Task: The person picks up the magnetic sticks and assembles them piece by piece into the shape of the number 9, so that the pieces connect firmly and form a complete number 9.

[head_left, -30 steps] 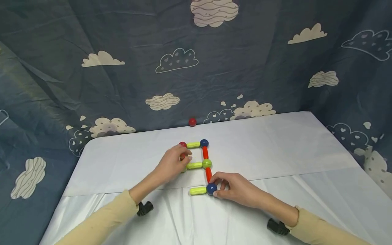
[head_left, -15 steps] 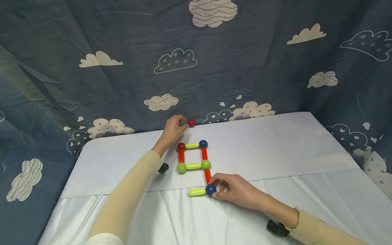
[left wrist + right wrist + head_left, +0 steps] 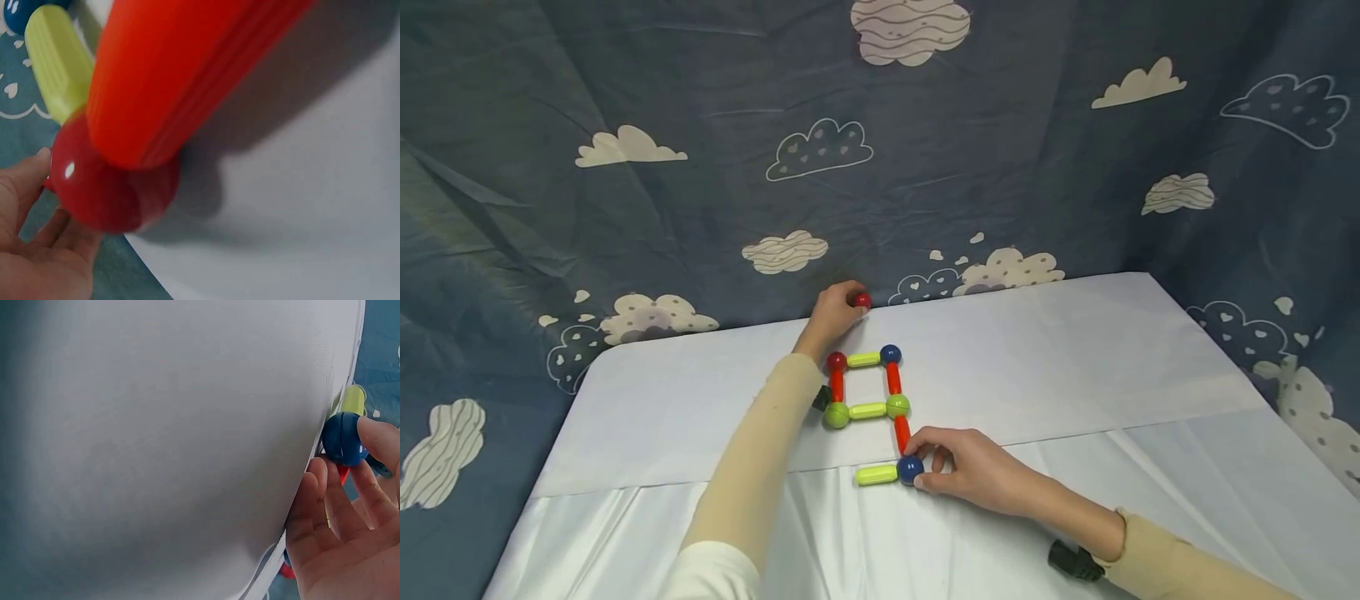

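At the table's back edge my left hand (image 3: 833,315) has its thumb and fingers around a loose red ball (image 3: 862,300). In the left wrist view a red corner ball (image 3: 112,178) mostly hides that loose ball. My right hand (image 3: 985,473) pinches a blue ball (image 3: 911,470) at the near end of a ball-and-stick figure. A yellow-green stick (image 3: 877,475) points left from this blue ball, its other end free. A red stick (image 3: 902,434) runs from it up to a green ball (image 3: 898,406). Beyond lies a closed square of sticks and balls.
The square's other corners are a green ball (image 3: 837,415), a red ball (image 3: 837,362) and a blue ball (image 3: 891,356). A white cloth covers the table (image 3: 1060,358). Behind it hangs a dark curtain (image 3: 715,200) with clouds.
My left hand has left the square's left side, reached to the back edge and closed its fingers around the loose red ball. My right hand keeps its pinch on the blue ball.
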`<state>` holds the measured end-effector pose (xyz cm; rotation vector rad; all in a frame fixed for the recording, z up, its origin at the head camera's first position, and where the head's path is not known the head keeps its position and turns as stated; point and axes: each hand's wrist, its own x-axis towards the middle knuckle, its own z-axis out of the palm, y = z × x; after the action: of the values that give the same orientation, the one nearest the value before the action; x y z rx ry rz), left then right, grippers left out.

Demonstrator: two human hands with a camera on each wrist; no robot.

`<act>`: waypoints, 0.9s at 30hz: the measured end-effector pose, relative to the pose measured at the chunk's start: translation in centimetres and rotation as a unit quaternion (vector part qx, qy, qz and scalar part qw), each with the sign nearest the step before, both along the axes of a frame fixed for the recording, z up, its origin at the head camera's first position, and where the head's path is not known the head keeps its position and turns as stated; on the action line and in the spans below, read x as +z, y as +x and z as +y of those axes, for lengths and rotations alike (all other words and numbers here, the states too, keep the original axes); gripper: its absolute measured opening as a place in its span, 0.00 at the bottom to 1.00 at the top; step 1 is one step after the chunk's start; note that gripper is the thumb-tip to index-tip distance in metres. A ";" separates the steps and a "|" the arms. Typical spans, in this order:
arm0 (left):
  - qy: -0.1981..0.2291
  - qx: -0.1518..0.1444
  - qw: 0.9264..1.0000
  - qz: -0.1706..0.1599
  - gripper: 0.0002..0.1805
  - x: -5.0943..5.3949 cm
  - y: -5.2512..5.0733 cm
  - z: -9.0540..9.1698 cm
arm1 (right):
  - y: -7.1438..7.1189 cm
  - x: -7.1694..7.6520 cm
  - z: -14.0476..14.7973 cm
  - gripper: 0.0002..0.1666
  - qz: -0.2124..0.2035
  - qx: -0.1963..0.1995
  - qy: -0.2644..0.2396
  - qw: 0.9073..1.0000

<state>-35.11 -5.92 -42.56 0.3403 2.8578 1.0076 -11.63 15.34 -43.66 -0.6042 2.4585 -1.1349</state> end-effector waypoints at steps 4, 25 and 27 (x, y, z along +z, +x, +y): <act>-0.018 0.011 1.000 0.010 0.21 -0.4 -0.1 0.4 | 0.1 0.1 -0.1 0.19 0.004 0.000 0.006 1.000; 0.096 -0.020 0.993 0.058 0.19 3.4 4.3 -2.0 | 0.3 0.1 -0.7 0.17 0.053 0.003 0.047 0.997; 0.103 -0.035 0.992 0.059 0.20 3.9 5.8 -2.9 | 0.3 0.1 -0.6 0.17 0.051 0.001 0.050 0.997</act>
<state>-29.27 -8.84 -38.67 0.5298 2.8259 1.3146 -11.36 14.73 -43.52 -0.6493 2.5811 -0.9960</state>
